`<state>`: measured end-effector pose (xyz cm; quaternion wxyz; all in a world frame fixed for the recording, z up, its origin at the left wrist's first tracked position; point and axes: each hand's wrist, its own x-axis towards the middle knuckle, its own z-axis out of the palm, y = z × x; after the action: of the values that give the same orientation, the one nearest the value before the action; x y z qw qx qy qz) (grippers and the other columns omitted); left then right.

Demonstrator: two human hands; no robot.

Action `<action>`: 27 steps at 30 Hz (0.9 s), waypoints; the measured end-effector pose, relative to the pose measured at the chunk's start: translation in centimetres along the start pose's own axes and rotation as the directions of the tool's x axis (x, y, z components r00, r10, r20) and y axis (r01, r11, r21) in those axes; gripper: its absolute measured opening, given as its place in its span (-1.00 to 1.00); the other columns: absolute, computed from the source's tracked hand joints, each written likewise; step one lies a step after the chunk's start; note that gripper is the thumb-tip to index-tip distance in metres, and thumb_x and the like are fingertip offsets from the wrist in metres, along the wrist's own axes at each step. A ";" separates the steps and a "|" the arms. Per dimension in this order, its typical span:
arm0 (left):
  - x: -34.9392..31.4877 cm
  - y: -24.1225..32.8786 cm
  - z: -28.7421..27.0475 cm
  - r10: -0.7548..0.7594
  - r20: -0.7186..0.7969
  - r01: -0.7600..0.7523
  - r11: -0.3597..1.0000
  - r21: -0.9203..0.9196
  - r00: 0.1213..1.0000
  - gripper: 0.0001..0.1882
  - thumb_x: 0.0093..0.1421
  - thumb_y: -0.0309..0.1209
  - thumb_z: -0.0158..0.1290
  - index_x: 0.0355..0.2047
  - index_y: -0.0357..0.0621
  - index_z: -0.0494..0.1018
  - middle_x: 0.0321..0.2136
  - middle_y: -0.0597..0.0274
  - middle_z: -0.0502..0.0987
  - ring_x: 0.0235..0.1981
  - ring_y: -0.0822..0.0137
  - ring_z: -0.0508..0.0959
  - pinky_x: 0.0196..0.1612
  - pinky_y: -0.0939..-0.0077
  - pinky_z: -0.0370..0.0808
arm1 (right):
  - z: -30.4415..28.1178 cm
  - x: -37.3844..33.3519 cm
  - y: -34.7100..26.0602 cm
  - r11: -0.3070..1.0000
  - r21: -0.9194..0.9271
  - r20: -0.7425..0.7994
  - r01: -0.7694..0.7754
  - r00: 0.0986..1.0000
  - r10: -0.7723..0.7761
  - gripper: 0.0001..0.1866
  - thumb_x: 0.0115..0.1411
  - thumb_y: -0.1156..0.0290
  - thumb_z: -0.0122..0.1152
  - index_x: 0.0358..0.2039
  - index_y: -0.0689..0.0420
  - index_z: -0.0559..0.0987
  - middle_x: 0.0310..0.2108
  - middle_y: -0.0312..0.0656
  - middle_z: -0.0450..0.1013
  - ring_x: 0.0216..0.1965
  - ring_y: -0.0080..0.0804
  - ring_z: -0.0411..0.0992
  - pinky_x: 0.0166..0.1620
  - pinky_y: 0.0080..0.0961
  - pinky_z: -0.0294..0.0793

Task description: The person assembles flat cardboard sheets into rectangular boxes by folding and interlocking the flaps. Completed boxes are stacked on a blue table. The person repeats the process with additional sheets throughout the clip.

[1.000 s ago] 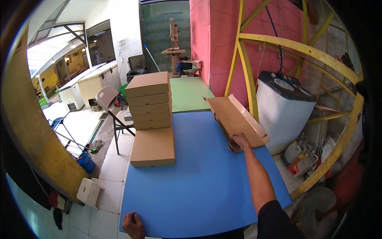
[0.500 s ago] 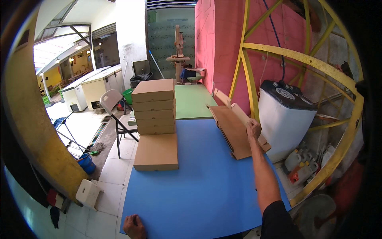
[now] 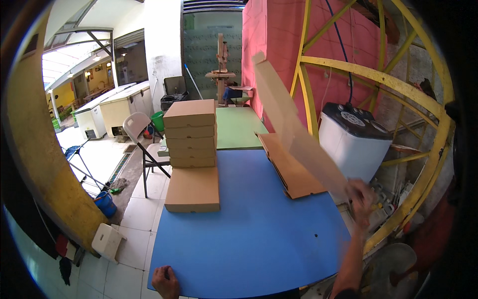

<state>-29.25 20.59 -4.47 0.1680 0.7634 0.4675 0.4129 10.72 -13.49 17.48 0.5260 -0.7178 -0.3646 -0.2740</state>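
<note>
My right hand, somewhat blurred, grips the near end of a flat unfolded cardboard sheet, lifted at a slant above the table's right side. Under and beside it lie more flat cardboard sheets at the right edge of the blue table. My left hand rests at the table's near left corner with its fingers curled in; whether anything is in them is hidden. Folded brown cardboard boxes stand at the left edge: a stack of several boxes behind a box lying nearer to me.
A green tabletop adjoins the blue one at the far end. On the right are a yellow metal frame and a washing machine. To the left stand a folding chair, a white stool and a blue bucket.
My right hand has pulled one cardboard sheet up off the pile and moved right and toward me with it. The left hand stays at the table's near corner.
</note>
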 end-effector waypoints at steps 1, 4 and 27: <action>0.0 0.1 0.0 -0.014 0.003 0.014 1.000 0.003 1.000 -0.93 0.15 -0.52 0.15 -0.39 -0.28 0.58 -0.48 0.07 0.53 -0.46 0.11 0.57 -0.34 0.26 0.49 | -2.8 -2.5 -0.5 0.994 0.087 0.098 -0.062 0.994 0.053 -0.73 0.24 0.33 0.33 -0.17 0.27 0.61 -0.24 -0.12 0.58 -0.18 -0.36 0.51 -0.08 -0.44 0.47; 0.0 0.2 0.0 -0.038 0.025 0.038 0.999 0.012 0.999 -0.92 0.16 -0.52 0.14 -0.38 -0.28 0.58 -0.48 0.06 0.54 -0.46 0.12 0.57 -0.34 0.26 0.49 | -8.1 -9.2 1.3 0.903 0.158 0.215 -0.399 0.907 0.363 -0.49 0.20 0.10 0.37 0.01 0.20 0.56 0.03 -0.12 0.50 0.04 -0.31 0.44 0.07 -0.35 0.40; 1.7 -0.1 -2.1 -0.240 0.144 0.276 0.890 -0.363 0.960 -0.86 0.20 -0.52 0.11 -0.26 -0.27 0.61 -0.46 0.18 0.63 -0.45 0.42 0.57 -0.34 0.47 0.51 | -0.1 -12.3 10.3 0.673 -0.702 0.239 -0.232 0.813 0.530 -0.66 -0.07 0.42 0.48 -0.35 0.17 0.47 -0.37 -0.08 0.47 -0.25 0.05 0.48 -0.22 -0.05 0.43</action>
<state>-30.59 21.83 -2.52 0.3877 0.6662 0.4677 0.4326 11.89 -18.37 2.22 0.2011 -0.9557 -0.1905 -0.0993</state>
